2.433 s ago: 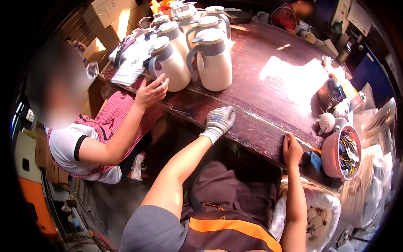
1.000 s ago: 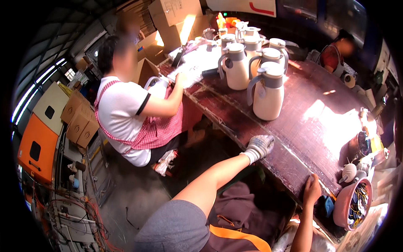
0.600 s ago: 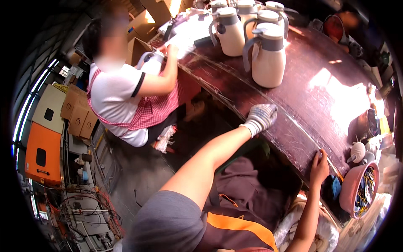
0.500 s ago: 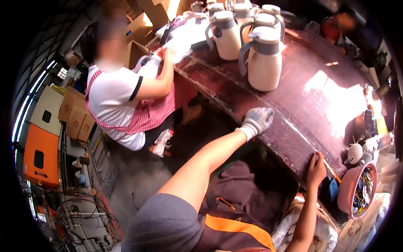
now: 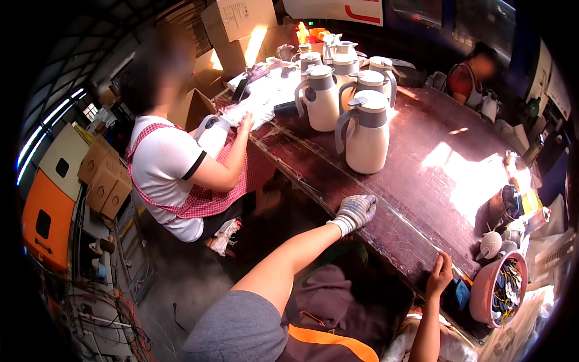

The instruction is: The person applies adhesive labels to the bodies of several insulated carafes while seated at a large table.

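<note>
My left hand (image 5: 357, 212), in a striped white and grey glove, rests at the near edge of the dark red-brown table (image 5: 416, 145). Its fingers are curled in, and whatever lies inside them is hidden. Farther right, my bare right hand (image 5: 440, 274) is at the same edge with fingers bent together; what they hold, if anything, cannot be made out. Beyond my left hand stands a cream jug (image 5: 367, 142) with a grey collar, lid and handle, apart from both hands. Several similar jugs (image 5: 321, 105) stand upright behind it.
At the right table end sits a pink tub (image 5: 480, 295) of small mixed pieces, beside a whitish rounded part (image 5: 489, 244). A co-worker in a checked apron (image 5: 208, 199) holds another jug (image 5: 213, 136) at the left. Another person (image 5: 464, 81) is across the table. Cardboard boxes (image 5: 232, 24) stand behind.
My view has tilted up, so the table and jugs sit lower in the picture. Both my hands stay at the table edge. The co-worker's hand has shifted slightly by the jug.
</note>
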A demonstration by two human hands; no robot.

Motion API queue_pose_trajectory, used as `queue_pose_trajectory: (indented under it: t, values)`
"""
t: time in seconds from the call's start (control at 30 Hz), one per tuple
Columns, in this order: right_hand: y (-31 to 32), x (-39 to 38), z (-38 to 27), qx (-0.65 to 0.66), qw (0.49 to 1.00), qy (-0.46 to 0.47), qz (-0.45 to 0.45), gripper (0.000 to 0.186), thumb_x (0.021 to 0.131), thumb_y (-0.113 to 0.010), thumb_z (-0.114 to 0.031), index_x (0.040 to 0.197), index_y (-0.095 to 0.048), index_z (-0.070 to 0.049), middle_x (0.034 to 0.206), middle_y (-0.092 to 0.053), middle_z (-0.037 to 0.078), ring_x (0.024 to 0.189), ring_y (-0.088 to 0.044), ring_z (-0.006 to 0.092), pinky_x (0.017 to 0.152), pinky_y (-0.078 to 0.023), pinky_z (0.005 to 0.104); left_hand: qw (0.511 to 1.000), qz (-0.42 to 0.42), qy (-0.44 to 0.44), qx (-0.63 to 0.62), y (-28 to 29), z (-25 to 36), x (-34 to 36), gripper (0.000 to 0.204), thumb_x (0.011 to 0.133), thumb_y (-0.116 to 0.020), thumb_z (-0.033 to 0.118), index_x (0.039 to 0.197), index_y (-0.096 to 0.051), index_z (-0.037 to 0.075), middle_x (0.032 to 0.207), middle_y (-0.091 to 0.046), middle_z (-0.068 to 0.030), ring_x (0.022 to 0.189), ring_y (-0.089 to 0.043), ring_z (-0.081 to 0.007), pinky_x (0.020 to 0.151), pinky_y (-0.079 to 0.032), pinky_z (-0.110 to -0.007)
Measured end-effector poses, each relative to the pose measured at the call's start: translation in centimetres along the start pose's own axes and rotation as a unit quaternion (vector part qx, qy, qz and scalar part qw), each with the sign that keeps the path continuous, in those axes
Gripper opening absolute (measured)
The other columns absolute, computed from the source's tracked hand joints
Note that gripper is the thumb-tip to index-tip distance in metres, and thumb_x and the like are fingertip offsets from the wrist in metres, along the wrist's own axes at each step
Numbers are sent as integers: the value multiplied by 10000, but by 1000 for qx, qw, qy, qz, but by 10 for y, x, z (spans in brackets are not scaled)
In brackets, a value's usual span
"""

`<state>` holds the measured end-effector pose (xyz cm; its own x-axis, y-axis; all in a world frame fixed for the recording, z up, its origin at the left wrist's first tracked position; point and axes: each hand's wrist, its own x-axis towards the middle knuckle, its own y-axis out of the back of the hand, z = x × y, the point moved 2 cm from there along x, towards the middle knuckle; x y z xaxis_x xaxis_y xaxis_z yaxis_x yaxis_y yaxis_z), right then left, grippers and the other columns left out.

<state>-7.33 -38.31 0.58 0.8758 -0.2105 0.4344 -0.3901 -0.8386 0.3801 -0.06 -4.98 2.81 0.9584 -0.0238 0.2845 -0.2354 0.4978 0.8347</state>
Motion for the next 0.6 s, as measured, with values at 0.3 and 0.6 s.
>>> queue_pose_trajectory:
  t: [0.3, 0.6]
  values:
    - [-3, -1, -7, -183, 981, 51, -50, 195, 913, -584, -146, 1097, -627, -95, 668, -594, 131, 555, -573, 250, 542, -447, 350, 1000, 9, -10, -9, 4, 3, 5, 173, 852, -573, 228, 966, -636, 115, 872, -668, -159, 810, -635, -369, 714, -503, -471]
    - [-7, 0, 1, -224, 971, 59, -63, 205, 900, -598, -148, 1093, -618, -85, 673, -611, 143, 576, -608, 288, 554, -468, 376, 1000, 7, -7, -5, -9, -5, 0, 162, 873, -545, 264, 941, -606, 131, 868, -667, -139, 792, -642, -351, 708, -505, -473]
